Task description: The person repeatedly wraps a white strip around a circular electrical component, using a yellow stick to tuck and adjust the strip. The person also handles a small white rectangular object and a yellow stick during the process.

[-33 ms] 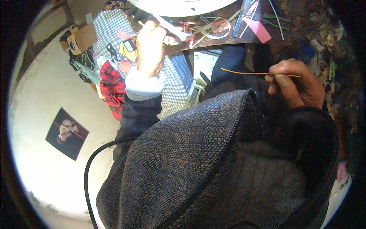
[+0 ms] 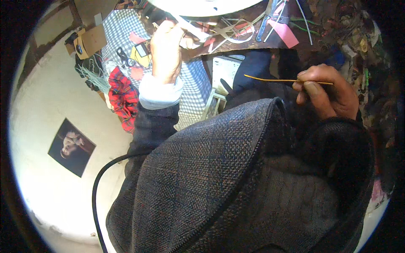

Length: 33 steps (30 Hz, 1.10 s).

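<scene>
My right hand (image 2: pixel 327 90) pinches a thin, slightly bent yellow-orange strip (image 2: pixel 270 79) between thumb and forefinger. The strip's long end points left, over dark cloth. On the left, at the table's edge, my left hand (image 2: pixel 166 52) is closed under bright light. A broad white strip (image 2: pixel 190 28) slants past its fingertips. Glare hides what the fingers grip. Several pale loose strips (image 2: pixel 238 31) and pink pieces (image 2: pixel 283 34) lie to the right of that hand, with a dark-handled knife (image 2: pixel 262 28) among them. A large white round thing (image 2: pixel 206 6) is cut off by the top edge.
Blue-and-white checked cloth (image 2: pixel 122 31) carries black cords and a yellow item (image 2: pixel 137 55). Red tartan fabric (image 2: pixel 122 95) hangs beside it, below an opened cardboard box (image 2: pixel 92 42). A dark picture (image 2: pixel 71 147) is on the pale wall. Mixed scraps (image 2: pixel 358 46) crowd the right side.
The left hand's fingers and the white strip beside them have shifted slightly. My right hand and its yellow-orange strip look almost still.
</scene>
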### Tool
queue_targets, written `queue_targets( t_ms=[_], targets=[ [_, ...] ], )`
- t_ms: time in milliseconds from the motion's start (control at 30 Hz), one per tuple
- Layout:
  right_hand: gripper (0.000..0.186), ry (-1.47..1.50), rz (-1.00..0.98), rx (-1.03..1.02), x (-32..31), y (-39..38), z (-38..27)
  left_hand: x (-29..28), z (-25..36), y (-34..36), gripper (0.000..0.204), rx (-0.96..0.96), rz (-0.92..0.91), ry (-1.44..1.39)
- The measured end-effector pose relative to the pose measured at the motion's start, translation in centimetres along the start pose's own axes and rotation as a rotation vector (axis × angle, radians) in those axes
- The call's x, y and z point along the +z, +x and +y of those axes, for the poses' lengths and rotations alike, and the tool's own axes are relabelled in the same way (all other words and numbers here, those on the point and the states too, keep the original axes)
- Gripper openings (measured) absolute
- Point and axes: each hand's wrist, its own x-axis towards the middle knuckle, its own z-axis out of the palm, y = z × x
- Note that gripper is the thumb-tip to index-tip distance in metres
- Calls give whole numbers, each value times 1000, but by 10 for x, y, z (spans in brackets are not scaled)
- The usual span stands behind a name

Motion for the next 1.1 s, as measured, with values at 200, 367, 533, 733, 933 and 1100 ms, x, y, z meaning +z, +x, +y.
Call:
queue_targets(
  t_ms=[200, 367, 533, 733, 933, 1100],
  targets=[
    [12, -108, -74, -53, 7, -11, -38, -7, -6, -29, 23, 35, 288, -16],
    [13, -216, -33, -125, 32, -22, -67, -7, -2, -68, 21, 31, 275, -105],
    [12, -320, -45, -130, 60, -21, -84, -7, -12, -86, 17, 27, 315, -171],
    [15, -490, -216, -144, 80, -15, -103, -19, -39, -93, 15, 80, 372, -390],
    [16, -517, -166, -229, 98, -5, -101, -29, -39, -112, 14, 27, 320, -453],
    [15, -391, -101, -293, 113, 0, -105, -25, 1, -120, 18, 61, 168, -342]
  ],
)
